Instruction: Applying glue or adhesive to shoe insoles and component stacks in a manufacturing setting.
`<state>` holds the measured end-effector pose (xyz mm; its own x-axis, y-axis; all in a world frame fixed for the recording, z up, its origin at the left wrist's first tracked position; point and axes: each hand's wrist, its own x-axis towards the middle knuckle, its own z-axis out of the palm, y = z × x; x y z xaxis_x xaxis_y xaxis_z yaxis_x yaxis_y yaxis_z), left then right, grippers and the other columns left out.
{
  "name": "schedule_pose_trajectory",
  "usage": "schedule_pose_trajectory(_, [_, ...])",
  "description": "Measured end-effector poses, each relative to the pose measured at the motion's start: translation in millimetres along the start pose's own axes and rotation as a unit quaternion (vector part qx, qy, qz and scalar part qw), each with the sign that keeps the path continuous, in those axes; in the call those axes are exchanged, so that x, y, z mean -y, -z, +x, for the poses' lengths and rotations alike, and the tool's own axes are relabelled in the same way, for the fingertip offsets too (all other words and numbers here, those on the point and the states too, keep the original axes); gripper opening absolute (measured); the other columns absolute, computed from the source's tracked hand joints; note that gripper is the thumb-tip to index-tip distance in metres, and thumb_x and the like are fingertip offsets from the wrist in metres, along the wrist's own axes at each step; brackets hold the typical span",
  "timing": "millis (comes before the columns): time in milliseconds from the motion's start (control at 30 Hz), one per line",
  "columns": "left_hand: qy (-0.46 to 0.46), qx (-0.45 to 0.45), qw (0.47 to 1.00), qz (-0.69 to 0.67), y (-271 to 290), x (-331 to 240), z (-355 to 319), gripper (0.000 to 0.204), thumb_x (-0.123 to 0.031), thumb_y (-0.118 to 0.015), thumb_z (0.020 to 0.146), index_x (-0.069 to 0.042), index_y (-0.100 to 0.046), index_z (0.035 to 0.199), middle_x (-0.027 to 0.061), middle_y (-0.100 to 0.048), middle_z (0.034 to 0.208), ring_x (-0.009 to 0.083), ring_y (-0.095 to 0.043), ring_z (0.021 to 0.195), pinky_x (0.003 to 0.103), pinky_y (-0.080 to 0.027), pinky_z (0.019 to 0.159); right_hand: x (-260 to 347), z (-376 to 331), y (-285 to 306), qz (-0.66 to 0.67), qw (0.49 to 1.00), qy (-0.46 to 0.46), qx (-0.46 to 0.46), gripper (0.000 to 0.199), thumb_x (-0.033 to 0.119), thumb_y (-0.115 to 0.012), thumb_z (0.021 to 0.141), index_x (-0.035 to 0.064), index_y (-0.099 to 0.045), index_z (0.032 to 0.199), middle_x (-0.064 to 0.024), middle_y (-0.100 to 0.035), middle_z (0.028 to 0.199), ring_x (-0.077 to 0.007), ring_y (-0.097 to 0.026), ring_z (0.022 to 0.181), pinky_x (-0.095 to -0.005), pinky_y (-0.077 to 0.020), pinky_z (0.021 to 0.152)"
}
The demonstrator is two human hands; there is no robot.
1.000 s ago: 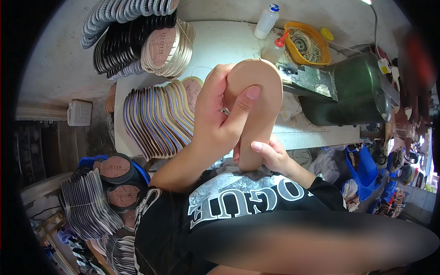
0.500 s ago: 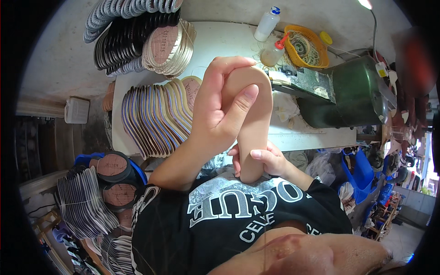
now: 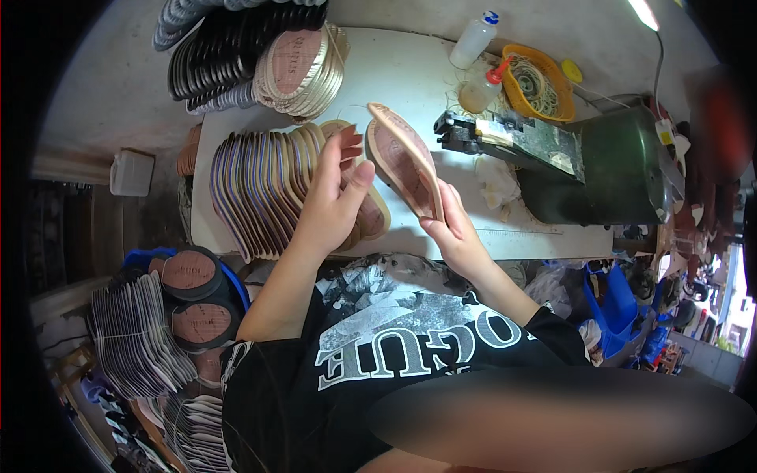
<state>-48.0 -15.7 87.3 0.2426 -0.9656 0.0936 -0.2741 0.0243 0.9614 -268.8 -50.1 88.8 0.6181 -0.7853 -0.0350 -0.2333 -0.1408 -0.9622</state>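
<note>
My right hand [image 3: 453, 227] grips a shoe insole [image 3: 406, 162] by its near end, thumb on one side and fingers behind. The insole has a pale beige rim and a reddish-brown underside, which now faces left; it stands tilted above the table. My left hand [image 3: 333, 201] is off it, fingers apart, thumb raised. That hand is nearest to a long row of similar insoles [image 3: 260, 193] standing on edge on the white table [image 3: 394, 67]. The last insole [image 3: 374, 218] of the row leans behind the left hand, partly hidden by it.
Bundled black insoles [image 3: 236, 59] and beige ones [image 3: 303, 67] stand at the back left. A green machine [image 3: 599, 165] with a narrow arm occupies the right, near two squeeze bottles [image 3: 474, 39] and a yellow basket [image 3: 558, 87]. More bundles [image 3: 138, 335] sit at lower left.
The insole has moved up and away from my chest and turned from its smooth beige face to its brown underside. My left hand has let go and shifted left; the right still holds it.
</note>
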Motion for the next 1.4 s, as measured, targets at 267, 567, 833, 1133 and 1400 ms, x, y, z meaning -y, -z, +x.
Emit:
schedule_pose_trajectory(267, [-0.094, 0.057, 0.922, -0.371, -17, -54, 8, 0.084, -0.035, -0.061, 0.089, -0.001, -0.015, 0.150, 0.0151, -0.042, 0.129, 0.0261, -0.042, 0.127, 0.040, -0.035, 0.107, 29, 5, -2, -0.063, 0.991, 0.113, 0.032, 0.093, 0.037, -0.073, 0.079, 0.0044, -0.024, 0.150, -0.0170, -0.040, 0.134, -0.0299, -0.039, 0.129, -0.0407, -0.0259, 0.108])
schedule_pose_trajectory(567, [-0.316, 0.044, 0.947, 0.030, -25, -78, 6, 0.078, -0.020, -0.075, 0.076, -0.006, -0.040, 0.145, 0.0163, -0.042, 0.123, 0.0265, -0.045, 0.107, 0.036, -0.040, 0.092, 87, -3, 15, 0.290, 0.942, 0.164, -0.035, 0.052, 0.005, -0.049, 0.096, -0.0085, -0.030, 0.143, -0.0201, -0.052, 0.134, -0.0225, -0.050, 0.125, -0.0343, -0.0397, 0.105])
schedule_pose_trajectory(833, [-0.382, 0.025, 0.912, 0.148, -34, -80, 2, 0.077, -0.033, -0.083, 0.069, -0.014, -0.053, 0.137, 0.0135, -0.045, 0.122, 0.0273, -0.050, 0.107, 0.037, -0.045, 0.087, 92, -9, 27, 0.376, 0.921, 0.067, -0.081, 0.047, 0.003, -0.065, 0.087, -0.0032, -0.047, 0.130, -0.0097, -0.064, 0.102, -0.0145, -0.062, 0.098, -0.0276, -0.0538, 0.082])
schedule_pose_trajectory(1133, [-0.359, 0.089, 0.926, 0.073, -40, -84, -3, 0.066, -0.017, -0.086, 0.066, -0.015, -0.061, 0.128, 0.0134, -0.047, 0.124, 0.0258, -0.055, 0.105, 0.034, -0.049, 0.085, 83, -12, 33, 0.534, 0.842, -0.033, 0.060, 0.056, 0.016, -0.070, 0.085, -0.0010, -0.044, 0.132, -0.0039, -0.062, 0.093, -0.0118, -0.062, 0.090, -0.0259, -0.0501, 0.085])
schedule_pose_trajectory(1400, [-0.330, 0.090, 0.940, 0.003, -38, -78, -15, 0.059, -0.026, -0.077, 0.078, -0.007, -0.058, 0.130, 0.0168, -0.043, 0.129, 0.0231, -0.054, 0.104, 0.034, -0.047, 0.087, 81, -13, 30, 0.557, 0.827, -0.011, 0.075, 0.055, 0.016, -0.066, 0.090, -0.0021, -0.039, 0.134, -0.0065, -0.061, 0.101, -0.0155, -0.061, 0.098, -0.0278, -0.0499, 0.087])
